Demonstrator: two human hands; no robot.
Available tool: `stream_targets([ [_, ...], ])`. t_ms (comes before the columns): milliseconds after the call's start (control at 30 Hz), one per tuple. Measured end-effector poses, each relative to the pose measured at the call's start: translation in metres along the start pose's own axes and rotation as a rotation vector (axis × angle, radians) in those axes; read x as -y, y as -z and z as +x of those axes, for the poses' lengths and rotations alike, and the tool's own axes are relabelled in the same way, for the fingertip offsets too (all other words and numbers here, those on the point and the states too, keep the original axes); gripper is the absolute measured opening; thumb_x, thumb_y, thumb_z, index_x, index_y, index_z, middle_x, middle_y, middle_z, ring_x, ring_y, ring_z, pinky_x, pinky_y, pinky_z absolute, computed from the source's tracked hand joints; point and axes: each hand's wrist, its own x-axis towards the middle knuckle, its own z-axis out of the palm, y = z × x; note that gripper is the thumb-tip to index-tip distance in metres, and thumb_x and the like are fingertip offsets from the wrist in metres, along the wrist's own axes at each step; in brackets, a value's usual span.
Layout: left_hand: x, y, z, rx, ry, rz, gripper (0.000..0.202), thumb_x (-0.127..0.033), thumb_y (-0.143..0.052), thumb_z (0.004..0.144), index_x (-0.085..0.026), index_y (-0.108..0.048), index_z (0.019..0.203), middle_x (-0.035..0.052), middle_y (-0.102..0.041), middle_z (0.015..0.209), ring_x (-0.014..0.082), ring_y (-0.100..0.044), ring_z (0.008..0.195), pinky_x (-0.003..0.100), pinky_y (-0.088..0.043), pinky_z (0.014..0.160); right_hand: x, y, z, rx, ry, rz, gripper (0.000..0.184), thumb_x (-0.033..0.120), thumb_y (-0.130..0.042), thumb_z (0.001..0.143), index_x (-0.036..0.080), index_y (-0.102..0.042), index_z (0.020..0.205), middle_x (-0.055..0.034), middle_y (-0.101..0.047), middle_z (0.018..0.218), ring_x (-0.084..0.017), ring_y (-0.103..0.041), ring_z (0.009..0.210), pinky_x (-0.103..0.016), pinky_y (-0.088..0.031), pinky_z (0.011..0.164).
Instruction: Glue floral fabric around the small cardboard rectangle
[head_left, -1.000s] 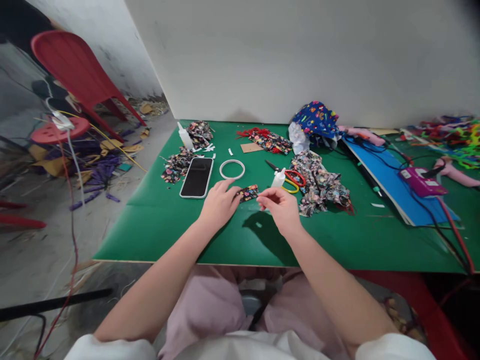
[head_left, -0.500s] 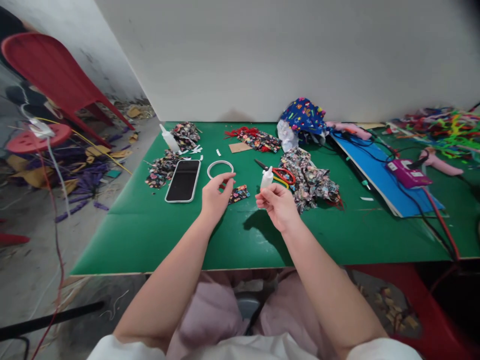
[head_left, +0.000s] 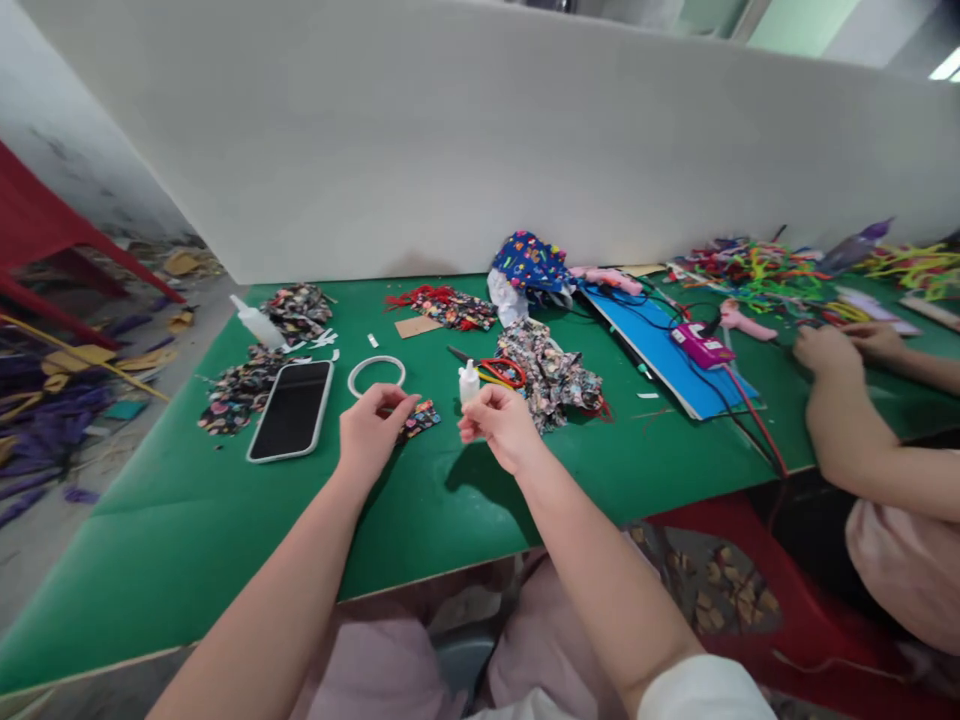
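Note:
My right hand (head_left: 498, 425) is closed around a small white squeeze bottle (head_left: 469, 381), held upright above the table with its short nozzle up. My left hand (head_left: 367, 432) is closed, thumb and fingertips together; anything between them is too small to make out. Beneath and beside its fingertips lies a small piece of dark floral fabric (head_left: 421, 418), partly covered by the hand. Just behind the left hand is a white ring (head_left: 352, 378) lying flat. Scissors with red and yellow handles (head_left: 504, 372) rest behind the bottle, against crumpled floral fabric (head_left: 551, 385).
A phone (head_left: 291, 412), dark floral scraps (head_left: 238, 392) and a larger white bottle (head_left: 259, 326) lie to the left. Rightward are a blue folder (head_left: 660, 355), a purple box with cords (head_left: 703, 345) and pink glue guns (head_left: 748, 322). A co-worker's hands (head_left: 832, 350) work at far right.
The view has turned to the right, bringing a co-worker's arms into sight. My left fingertips have come together. My right hand still holds the bottle upright.

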Motion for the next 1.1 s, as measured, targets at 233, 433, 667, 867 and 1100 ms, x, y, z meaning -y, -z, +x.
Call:
stream_targets([
  [233, -0.007, 0.001, -0.001, 0.025, 0.007, 0.022, 0.021, -0.041, -0.063, 0.068, -0.021, -0.058, 0.074, -0.0019, -0.062, 0.074, 0.0136, -0.059, 0.066, 0.023, -0.046, 0.062, 0.014, 0.006, -0.004, 0.097, 0.036, 0.012, 0.024, 0.033, -0.071, 0.064, 0.014, -0.065, 0.077, -0.0029, -0.071, 0.072, -0.012, -0.068, 0.067, -0.025, -0.056, 0.066],
  [433, -0.006, 0.004, -0.002, 0.055, 0.038, 0.077, 0.019, -0.04, -0.06, 0.071, -0.023, -0.066, 0.079, -0.0012, -0.068, 0.075, 0.0168, -0.062, 0.071, 0.026, -0.047, 0.068, 0.02, 0.003, -0.006, 0.114, 0.056, -0.054, 0.024, 0.028, -0.077, 0.054, 0.016, -0.063, 0.07, 0.0031, -0.067, 0.061, -0.009, -0.063, 0.053, -0.021, -0.053, 0.055],
  [667, -0.019, 0.009, -0.006, 0.065, 0.012, 0.067, 0.026, -0.039, -0.051, 0.077, -0.024, -0.068, 0.089, 0.0005, -0.071, 0.079, 0.0195, -0.065, 0.077, 0.031, -0.049, 0.075, 0.026, 0.001, -0.009, 0.133, -0.098, -0.273, 0.022, 0.037, -0.07, 0.059, 0.016, -0.062, 0.062, 0.0017, -0.064, 0.053, -0.01, -0.061, 0.048, -0.024, -0.052, 0.051],
  [867, -0.029, 0.011, -0.015, 0.12, -0.048, 0.037, 0.023, -0.034, -0.053, 0.076, -0.022, -0.07, 0.086, 0.002, -0.071, 0.091, 0.0179, -0.063, 0.084, 0.027, -0.05, 0.075, 0.026, -0.006, -0.015, 0.093, -0.081, -0.32, 0.013, 0.017, -0.072, 0.054, 0.019, -0.065, 0.065, 0.0033, -0.069, 0.064, -0.009, -0.065, 0.057, -0.019, -0.052, 0.053],
  [1100, -0.012, 0.023, -0.02, 0.168, 0.028, -0.031, 0.023, -0.041, -0.057, 0.077, -0.021, -0.068, 0.079, -0.0013, -0.069, 0.066, 0.0136, -0.063, 0.06, 0.023, -0.049, 0.058, 0.012, 0.009, -0.011, -0.069, -0.028, -0.479, 0.032, 0.042, -0.071, 0.061, 0.016, -0.055, 0.05, 0.0038, -0.053, 0.035, -0.006, -0.046, 0.028, -0.015, -0.035, 0.029],
])
